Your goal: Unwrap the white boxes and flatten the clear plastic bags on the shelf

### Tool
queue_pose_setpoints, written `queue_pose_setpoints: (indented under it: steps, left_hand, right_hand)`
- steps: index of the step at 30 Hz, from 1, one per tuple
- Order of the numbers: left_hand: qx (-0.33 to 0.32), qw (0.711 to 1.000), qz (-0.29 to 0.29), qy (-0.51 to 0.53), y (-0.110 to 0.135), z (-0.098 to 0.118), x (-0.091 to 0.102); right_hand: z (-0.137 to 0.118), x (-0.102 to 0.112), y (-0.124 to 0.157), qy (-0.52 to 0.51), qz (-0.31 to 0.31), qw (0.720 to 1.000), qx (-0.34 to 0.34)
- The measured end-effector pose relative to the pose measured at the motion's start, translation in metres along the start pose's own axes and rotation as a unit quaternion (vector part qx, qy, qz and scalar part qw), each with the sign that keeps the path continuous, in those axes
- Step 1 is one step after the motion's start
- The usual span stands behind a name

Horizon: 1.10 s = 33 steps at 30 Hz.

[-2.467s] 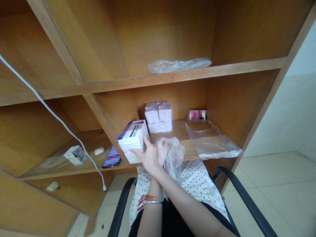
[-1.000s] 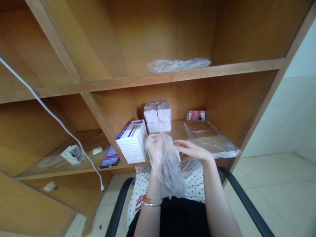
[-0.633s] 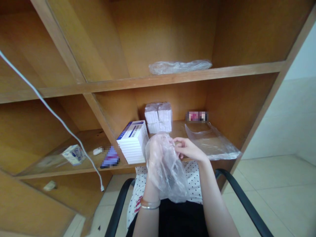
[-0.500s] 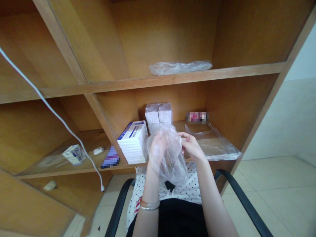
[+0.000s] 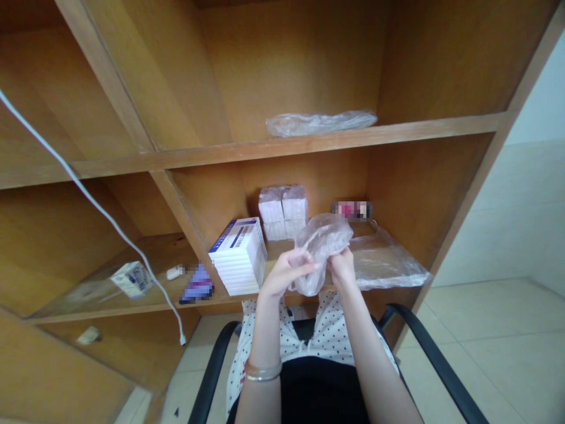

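A thin, clear plastic bag (image 5: 325, 232) is bunched up between my two hands, just above the front edge of the lower shelf. My left hand (image 5: 286, 273) pinches its left side, thumb pointing right across the film. On the other side, my right hand (image 5: 342, 268) is closed around a gathered part of the bag, and the fingertips are hidden. Behind the bag stand small white blocks wrapped in film (image 5: 283, 211), stacked in two layers. To the left of my left hand is a stack of white and blue boxes (image 5: 238, 256).
Flat clear plastic bags (image 5: 388, 262) lie on the shelf at right. More folded plastic (image 5: 321, 122) rests on the shelf above. A small box (image 5: 132, 280) sits in the left compartment, and a white cable (image 5: 110, 218) hangs across it. Black chair armrests (image 5: 214, 368) flank my lap.
My left hand has come out from inside the bag and now grips its outside. The bag has moved up and right, more bunched, and my right hand has closed on it.
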State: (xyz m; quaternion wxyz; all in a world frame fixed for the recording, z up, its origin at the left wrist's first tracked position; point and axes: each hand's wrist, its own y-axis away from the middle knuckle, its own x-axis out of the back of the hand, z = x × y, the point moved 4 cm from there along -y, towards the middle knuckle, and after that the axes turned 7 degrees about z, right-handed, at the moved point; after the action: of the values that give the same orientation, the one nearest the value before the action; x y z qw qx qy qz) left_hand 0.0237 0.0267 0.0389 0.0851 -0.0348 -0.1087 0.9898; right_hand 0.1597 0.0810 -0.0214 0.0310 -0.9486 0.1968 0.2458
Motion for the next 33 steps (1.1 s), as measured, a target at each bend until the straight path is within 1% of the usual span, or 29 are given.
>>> queue_pose_setpoints:
  steps: [1,3,6,8,10,13,15,18,19,21,23,25,29,31,33]
  left_hand:
    - [0.001,1.000,0.016,0.006,0.000,0.001,0.000]
    - [-0.001,0.995,0.073,0.062,-0.002,0.003,0.002]
    - [-0.013,0.975,0.155,0.159,-0.003,0.008,0.007]
    - [-0.038,0.958,0.186,0.215,-0.002,0.013,0.010]
    - [-0.072,0.943,0.198,0.258,-0.001,0.019,0.013]
    - [-0.089,0.938,0.190,0.277,0.001,0.024,0.013]
    - [-0.084,0.942,0.177,0.272,0.002,0.024,0.012]
    - [-0.073,0.951,0.160,0.253,0.002,0.024,0.009]
    - [-0.070,0.953,0.158,0.248,0.002,0.024,0.008]
    - [-0.064,0.955,0.158,0.243,0.003,0.025,0.007]
    - [-0.063,0.957,0.162,0.234,0.005,0.027,0.006]
    - [-0.065,0.960,0.162,0.219,0.007,0.030,0.005]
    - [-0.052,0.972,0.121,0.196,0.011,0.034,0.000]
    - [-0.040,0.976,0.103,0.185,0.011,0.033,-0.003]
    - [-0.032,0.978,0.100,0.182,0.011,0.033,-0.004]
  right_hand:
    - [0.000,0.000,0.000,0.039,-0.015,0.999,0.022]
    - [0.003,-0.002,0.000,0.102,-0.047,0.993,0.040]
    - [0.013,-0.002,-0.001,0.162,-0.082,0.983,0.019]
    - [0.017,-0.001,-0.003,0.197,-0.091,0.976,0.024]
    - [0.019,0.001,-0.006,0.238,-0.100,0.965,0.042]
    - [0.019,0.005,-0.011,0.294,-0.097,0.948,0.077]
    - [0.013,0.007,-0.012,0.307,-0.078,0.941,0.122]
    - [-0.005,0.007,-0.008,0.267,-0.058,0.938,0.215]
    - [-0.013,0.005,-0.005,0.243,-0.066,0.937,0.244]
    - [-0.030,0.001,0.004,0.193,-0.105,0.934,0.280]
    - [-0.043,-0.004,0.014,0.157,-0.159,0.934,0.279]
    - [-0.054,-0.008,0.024,0.136,-0.198,0.933,0.269]
    - [-0.065,-0.014,0.040,0.122,-0.224,0.925,0.280]
    - [-0.066,-0.016,0.044,0.131,-0.237,0.919,0.285]
    - [-0.065,-0.018,0.046,0.143,-0.250,0.914,0.286]
